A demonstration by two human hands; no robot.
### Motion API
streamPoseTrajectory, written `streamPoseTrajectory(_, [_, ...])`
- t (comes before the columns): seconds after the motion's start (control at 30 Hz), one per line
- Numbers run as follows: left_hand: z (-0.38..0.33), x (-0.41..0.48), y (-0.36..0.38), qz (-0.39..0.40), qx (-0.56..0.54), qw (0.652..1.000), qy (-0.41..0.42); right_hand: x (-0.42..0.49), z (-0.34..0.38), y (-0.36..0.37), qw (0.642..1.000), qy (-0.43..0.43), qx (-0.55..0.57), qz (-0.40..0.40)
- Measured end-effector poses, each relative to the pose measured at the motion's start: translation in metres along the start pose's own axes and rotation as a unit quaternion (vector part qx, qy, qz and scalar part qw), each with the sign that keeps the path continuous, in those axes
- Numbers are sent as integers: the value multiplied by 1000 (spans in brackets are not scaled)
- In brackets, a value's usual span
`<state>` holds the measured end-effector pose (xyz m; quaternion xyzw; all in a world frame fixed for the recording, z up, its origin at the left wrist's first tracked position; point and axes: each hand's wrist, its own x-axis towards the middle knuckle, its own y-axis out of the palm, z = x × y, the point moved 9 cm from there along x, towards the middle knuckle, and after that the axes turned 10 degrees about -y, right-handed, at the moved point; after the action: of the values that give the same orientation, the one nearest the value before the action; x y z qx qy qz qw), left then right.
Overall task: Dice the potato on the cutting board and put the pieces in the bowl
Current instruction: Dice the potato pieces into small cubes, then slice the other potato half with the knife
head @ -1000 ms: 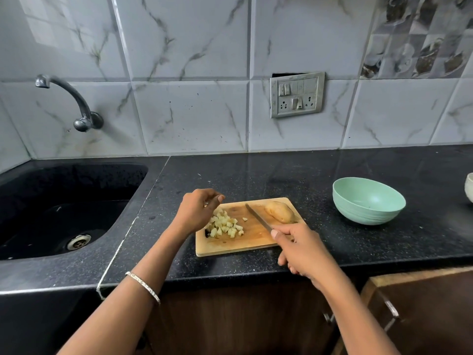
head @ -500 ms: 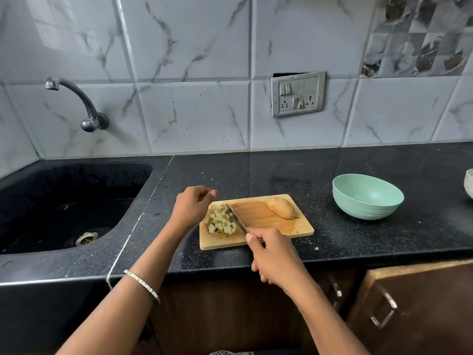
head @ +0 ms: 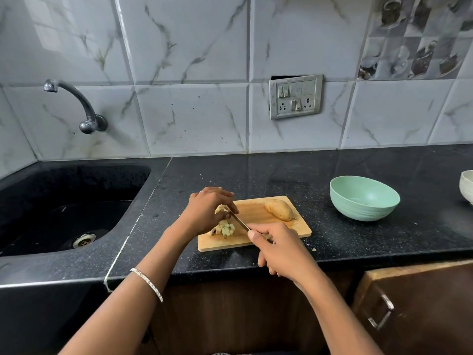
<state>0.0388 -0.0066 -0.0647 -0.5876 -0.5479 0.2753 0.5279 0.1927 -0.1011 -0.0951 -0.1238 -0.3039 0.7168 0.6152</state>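
Head view: fingers of your left hand curl over the diced pile; right hand fingers wrap the knife. Approx. half done: potato half uncut, bowl w/o pieces.

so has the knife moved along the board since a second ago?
Yes. Against the cutting board, the knife went left: from beside the potato half to the diced pile at the left hand.

Black sink at left, steel drain strainer in its floor. Curved metal tap on the marble-pattern wall tiles above. Switch-and-socket plate centre wall. Speckled black countertop. White bowl cut off at right edge. Wooden cabinet door below, metal handle.
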Motion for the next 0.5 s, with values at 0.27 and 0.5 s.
streamPoseTrajectory(0.27, [20,8,-4,-34,39,996,-72,-8,-18,-26,993,14,116,30])
streamPoseTrajectory(0.5, [35,10,-1,-51,-9,993,-106,-9,-47,-54,989,39,138,-22])
